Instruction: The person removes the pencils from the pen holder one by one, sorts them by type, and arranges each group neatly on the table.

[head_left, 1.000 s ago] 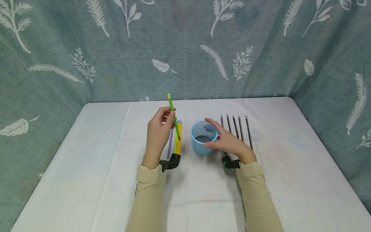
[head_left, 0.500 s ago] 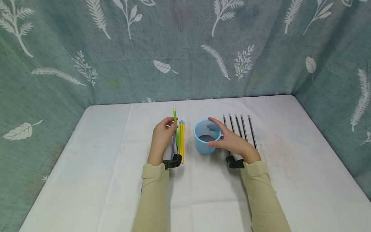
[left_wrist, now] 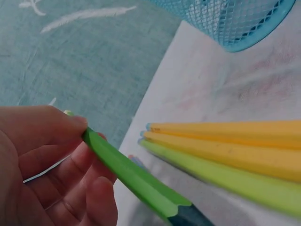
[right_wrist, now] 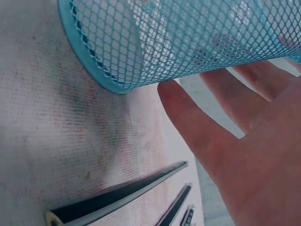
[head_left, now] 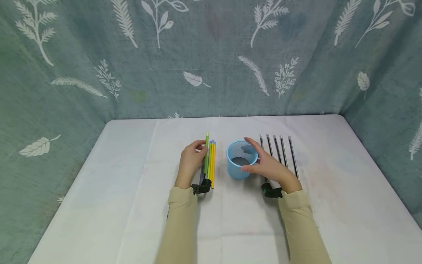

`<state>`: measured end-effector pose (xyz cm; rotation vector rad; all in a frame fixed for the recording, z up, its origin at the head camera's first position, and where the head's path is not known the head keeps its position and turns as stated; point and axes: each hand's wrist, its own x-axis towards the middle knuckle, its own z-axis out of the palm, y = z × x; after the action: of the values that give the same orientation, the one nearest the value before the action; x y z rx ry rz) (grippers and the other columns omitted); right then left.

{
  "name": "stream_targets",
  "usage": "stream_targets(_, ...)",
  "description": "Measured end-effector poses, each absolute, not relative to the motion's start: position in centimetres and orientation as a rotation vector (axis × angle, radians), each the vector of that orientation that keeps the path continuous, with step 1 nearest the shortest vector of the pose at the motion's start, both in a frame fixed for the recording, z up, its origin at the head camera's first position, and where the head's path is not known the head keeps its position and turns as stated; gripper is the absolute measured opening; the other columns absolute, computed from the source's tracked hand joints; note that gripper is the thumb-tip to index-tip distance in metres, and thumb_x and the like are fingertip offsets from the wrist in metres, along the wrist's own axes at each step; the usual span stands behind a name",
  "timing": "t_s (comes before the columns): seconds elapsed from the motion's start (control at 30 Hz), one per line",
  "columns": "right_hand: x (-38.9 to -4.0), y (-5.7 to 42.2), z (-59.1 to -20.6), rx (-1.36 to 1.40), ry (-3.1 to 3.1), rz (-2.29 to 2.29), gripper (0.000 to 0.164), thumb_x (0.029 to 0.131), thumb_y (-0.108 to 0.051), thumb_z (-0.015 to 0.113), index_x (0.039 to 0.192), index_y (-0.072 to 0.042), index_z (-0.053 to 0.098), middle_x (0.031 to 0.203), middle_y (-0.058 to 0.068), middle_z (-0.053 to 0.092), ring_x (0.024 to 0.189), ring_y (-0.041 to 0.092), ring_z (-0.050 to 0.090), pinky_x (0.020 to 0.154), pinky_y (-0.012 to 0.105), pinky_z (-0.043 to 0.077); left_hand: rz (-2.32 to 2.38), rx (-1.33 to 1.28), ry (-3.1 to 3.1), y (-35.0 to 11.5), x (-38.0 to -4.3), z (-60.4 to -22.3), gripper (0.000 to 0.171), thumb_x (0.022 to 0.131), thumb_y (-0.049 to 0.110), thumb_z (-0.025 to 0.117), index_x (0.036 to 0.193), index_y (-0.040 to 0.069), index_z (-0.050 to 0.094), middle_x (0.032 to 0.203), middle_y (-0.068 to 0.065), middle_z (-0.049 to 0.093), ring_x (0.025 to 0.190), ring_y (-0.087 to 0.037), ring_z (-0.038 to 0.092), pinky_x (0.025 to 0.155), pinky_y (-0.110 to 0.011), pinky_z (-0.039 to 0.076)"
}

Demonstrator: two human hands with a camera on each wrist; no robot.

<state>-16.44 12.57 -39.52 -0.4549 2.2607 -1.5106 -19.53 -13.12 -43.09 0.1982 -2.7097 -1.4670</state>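
My left hand (head_left: 192,161) pinches a green pencil (left_wrist: 136,181) with a dark tip between thumb and fingertips. The pencil's tip points toward me, and it overlaps a row of pencils in the head view. That row holds two yellow pencils (left_wrist: 235,149) and a light green pencil (left_wrist: 225,181), side by side. A purple pencil (head_left: 202,175) lies left of them, partly hidden by the green one. My right hand (head_left: 271,167) holds a light blue mesh pen cup (head_left: 234,169) from its right side, thumb at the near rim and fingers at the far side. The cup stands upright.
Several black pencils (head_left: 292,156) lie in a spaced row right of the cup, partly under my right hand and wrist. A white cloth (head_left: 138,205) covers the table. Leaf-patterned green-blue fabric (head_left: 211,99) rises behind the table and at both sides.
My left hand has lowered the green pencil from above down to the coloured pencils, and the pencil has turned more in line with them. My right hand stays at the cup; the head view has shifted slightly.
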Motion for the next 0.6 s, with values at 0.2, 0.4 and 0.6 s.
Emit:
stream_targets(0.2, -17.31, 13.25, -40.49, -0.436, 2.26, -1.538, 0.088, 0.073, -0.034, 0.072, 0.137, -0.044, 0.013, 0.139, 0.001, 0.022, 0.116, 0.033, 0.04, 0.086, 0.044, 0.04, -1.455, 0.244, -2.69, -12.8, -19.98, -42.64, 0.039, 0.083, 0.027, 0.059, 0.121, 0.02, 0.055, 0.09, 0.002, 0.058, 0.069, -0.016, 0.056, 0.054, -0.028, 0.045)
stream_targets(0.4, -17.46, 12.77, -40.55, -0.442, 2.222, -1.545, 0.087, 0.072, -0.038, 0.073, 0.135, -0.048, 0.015, 0.137, 0.005, 0.024, 0.116, 0.035, 0.042, 0.084, 0.043, 0.042, -1.385, 0.289, -2.713, -13.19, -19.66, -42.98, 0.041, 0.082, 0.023, 0.06, 0.122, 0.019, 0.053, 0.09, 0.001, 0.059, 0.077, -0.015, 0.056, 0.063, -0.029, 0.045)
stream_targets(0.6, -17.63, 12.66, -40.39, -0.448, 2.217, -1.553, 0.088, 0.073, -0.036, 0.072, 0.137, -0.044, 0.014, 0.137, 0.005, 0.024, 0.115, 0.036, 0.042, 0.083, 0.043, 0.042, -1.316, 0.189, -2.744, -13.38, -19.73, -43.03, 0.041, 0.081, 0.018, 0.061, 0.121, 0.016, 0.054, 0.09, 0.001, 0.057, 0.082, -0.016, 0.056, 0.067, -0.031, 0.045)
